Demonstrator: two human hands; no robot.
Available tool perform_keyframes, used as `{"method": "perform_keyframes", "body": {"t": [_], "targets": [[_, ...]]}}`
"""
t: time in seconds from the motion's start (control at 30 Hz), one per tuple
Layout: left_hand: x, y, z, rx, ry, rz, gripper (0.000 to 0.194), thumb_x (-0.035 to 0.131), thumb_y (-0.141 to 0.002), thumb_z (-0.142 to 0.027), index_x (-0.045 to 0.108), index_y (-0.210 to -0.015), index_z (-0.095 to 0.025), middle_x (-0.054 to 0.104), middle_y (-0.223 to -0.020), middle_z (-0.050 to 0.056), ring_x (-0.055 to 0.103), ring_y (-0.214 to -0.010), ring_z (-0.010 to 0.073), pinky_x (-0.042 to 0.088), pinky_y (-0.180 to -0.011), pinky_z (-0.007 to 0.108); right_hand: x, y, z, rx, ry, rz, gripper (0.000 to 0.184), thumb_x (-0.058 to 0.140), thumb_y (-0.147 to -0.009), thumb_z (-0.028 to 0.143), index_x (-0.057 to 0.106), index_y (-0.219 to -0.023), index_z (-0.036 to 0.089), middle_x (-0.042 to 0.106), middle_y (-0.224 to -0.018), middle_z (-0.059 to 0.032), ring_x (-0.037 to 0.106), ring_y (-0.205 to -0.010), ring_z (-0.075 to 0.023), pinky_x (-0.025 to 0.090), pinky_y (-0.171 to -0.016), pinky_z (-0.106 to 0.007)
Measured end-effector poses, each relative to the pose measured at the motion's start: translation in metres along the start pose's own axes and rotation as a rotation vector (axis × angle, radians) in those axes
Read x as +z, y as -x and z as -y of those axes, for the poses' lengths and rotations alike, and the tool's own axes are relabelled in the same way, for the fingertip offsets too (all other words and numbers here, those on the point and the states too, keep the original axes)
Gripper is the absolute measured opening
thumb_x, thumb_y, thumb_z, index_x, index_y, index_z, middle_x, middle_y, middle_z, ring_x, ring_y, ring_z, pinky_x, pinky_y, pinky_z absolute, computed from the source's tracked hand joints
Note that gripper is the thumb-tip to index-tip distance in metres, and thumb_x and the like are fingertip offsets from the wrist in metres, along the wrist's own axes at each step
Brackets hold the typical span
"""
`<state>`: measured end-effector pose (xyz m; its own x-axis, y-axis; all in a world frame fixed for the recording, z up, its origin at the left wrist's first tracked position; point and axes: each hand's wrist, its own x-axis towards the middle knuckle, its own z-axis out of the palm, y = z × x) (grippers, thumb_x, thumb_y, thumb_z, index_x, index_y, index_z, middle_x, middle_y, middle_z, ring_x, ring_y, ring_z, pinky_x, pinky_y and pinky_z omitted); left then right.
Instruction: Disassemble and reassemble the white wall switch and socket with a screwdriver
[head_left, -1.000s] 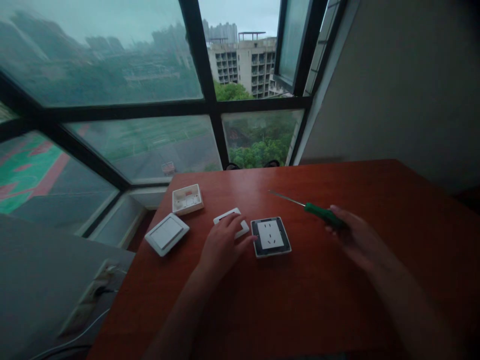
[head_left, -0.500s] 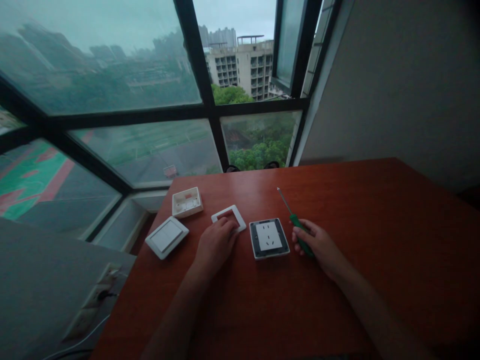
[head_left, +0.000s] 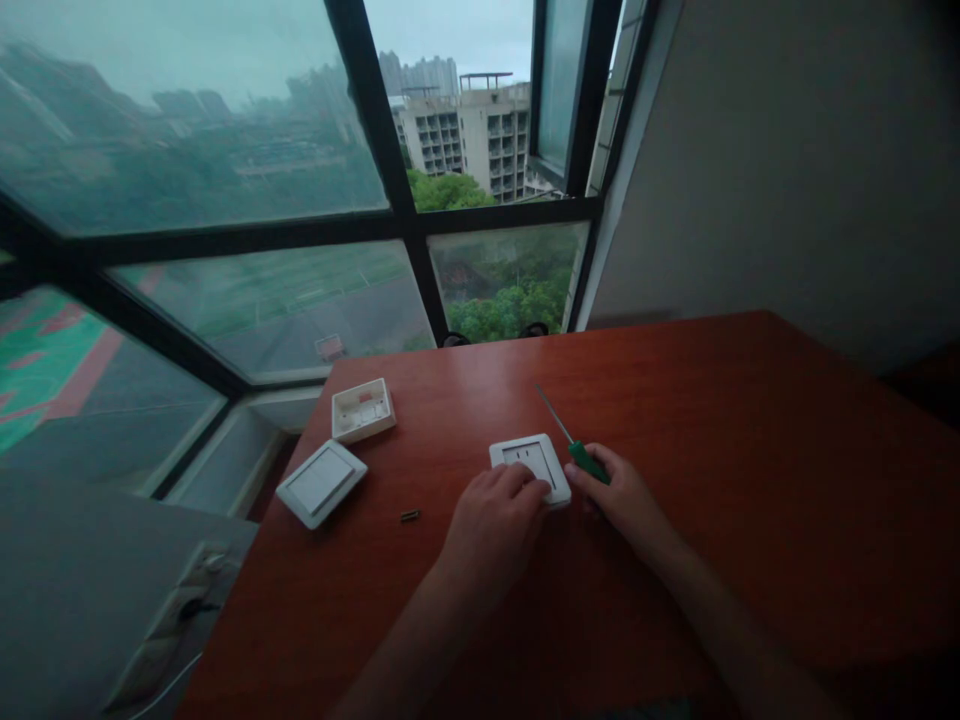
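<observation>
The white cover frame (head_left: 556,462) lies over the wall socket (head_left: 534,458), surrounding its slotted centre. My left hand (head_left: 499,510) is closed on the near part of this frame, its fingers hiding the lower left of the socket. Just right of the socket, my right hand (head_left: 619,490) grips a screwdriver (head_left: 582,458) by its green handle. The metal shaft points up and away to the left, clear of the socket. A small brass-coloured piece (head_left: 409,516), perhaps screws, rests on the table left of my left hand.
A white wall switch (head_left: 322,483) lies near the left edge of the reddish-brown table (head_left: 712,400). Behind it stands an open white mounting box (head_left: 364,410). Windows rise beyond the table, and wall outlets (head_left: 176,612) with cords sit low at the left.
My left hand has carried the cover frame rightward onto the socket, uncovering the small brass-coloured piece. My right hand still holds the screwdriver, now closer to the socket. The view has shifted slightly.
</observation>
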<state>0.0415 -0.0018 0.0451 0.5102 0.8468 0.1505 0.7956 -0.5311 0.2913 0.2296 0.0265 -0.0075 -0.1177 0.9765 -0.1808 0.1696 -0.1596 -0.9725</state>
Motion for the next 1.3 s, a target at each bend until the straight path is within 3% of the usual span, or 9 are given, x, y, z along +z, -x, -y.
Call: {"method": "perform_keyframes", "body": {"t": [0.17, 0.33, 0.47, 0.57, 0.77, 1.3], "targets": [[0.001, 0.003, 0.004, -0.024, 0.061, -0.086, 0.012, 0.058, -0.089, -0.021, 0.063, -0.101, -0.021, 0.063, -0.103, 0.005, 0.058, -0.093, 0.0237, 0.052, -0.082, 0.038, 0.002, 0.001, 0.002, -0.006, 0.033, 0.016, 0.027, 0.059, -0.083, 0.046, 0.055, -0.085, 0.019, 0.051, -0.061, 0.0054, 0.050, -0.046, -0.0104, 0.039, -0.041, -0.022], [0.003, 0.009, 0.030, -0.176, 0.151, -0.222, 0.041, 0.068, -0.083, -0.025, 0.055, -0.121, -0.021, 0.056, -0.125, 0.009, 0.053, -0.114, 0.0276, 0.047, -0.098, 0.045, 0.003, 0.001, 0.003, 0.005, 0.047, 0.002, 0.030, 0.061, -0.081, 0.046, 0.057, -0.093, 0.018, 0.055, -0.065, 0.0037, 0.050, -0.046, -0.0102, 0.040, -0.041, -0.023], [0.012, 0.012, 0.046, -0.248, 0.319, -0.164, 0.061, 0.071, -0.080, -0.028, 0.044, -0.134, -0.020, 0.044, -0.142, 0.013, 0.043, -0.131, 0.0293, 0.039, -0.108, 0.049, 0.002, 0.001, 0.003, 0.007, 0.059, -0.009, 0.042, 0.062, -0.080, 0.045, 0.058, -0.112, 0.017, 0.061, -0.074, -0.0001, 0.051, -0.047, -0.0105, 0.041, -0.041, -0.024], [0.017, 0.013, 0.048, -0.238, 0.426, -0.111, 0.062, 0.071, -0.080, -0.027, 0.043, -0.136, -0.021, 0.043, -0.144, 0.013, 0.043, -0.132, 0.0279, 0.038, -0.110, 0.049, 0.002, 0.000, 0.004, 0.002, 0.073, -0.008, 0.048, 0.063, -0.078, 0.044, 0.059, -0.117, 0.016, 0.064, -0.079, -0.0031, 0.052, -0.050, -0.0117, 0.043, -0.043, -0.025], [0.015, 0.014, 0.044, -0.220, 0.439, -0.128, 0.061, 0.072, -0.077, -0.023, 0.048, -0.133, -0.024, 0.045, -0.144, 0.012, 0.045, -0.131, 0.0281, 0.038, -0.109, 0.050, 0.001, 0.001, 0.005, -0.002, 0.092, -0.003, 0.052, 0.068, -0.074, 0.044, 0.063, -0.118, 0.017, 0.068, -0.085, -0.0066, 0.058, -0.058, -0.0158, 0.043, -0.046, -0.026], [0.016, 0.013, 0.048, -0.192, 0.517, -0.134, 0.064, 0.079, -0.072, -0.024, 0.052, -0.129, -0.025, 0.044, -0.143, 0.012, 0.045, -0.131, 0.0289, 0.038, -0.109, 0.050, 0.007, 0.008, 0.011, 0.001, 0.059, 0.035, 0.054, 0.062, -0.079, 0.044, 0.059, -0.124, 0.013, 0.059, -0.064, 0.0013, 0.046, -0.043, -0.0107, 0.037, -0.040, -0.025]]}}
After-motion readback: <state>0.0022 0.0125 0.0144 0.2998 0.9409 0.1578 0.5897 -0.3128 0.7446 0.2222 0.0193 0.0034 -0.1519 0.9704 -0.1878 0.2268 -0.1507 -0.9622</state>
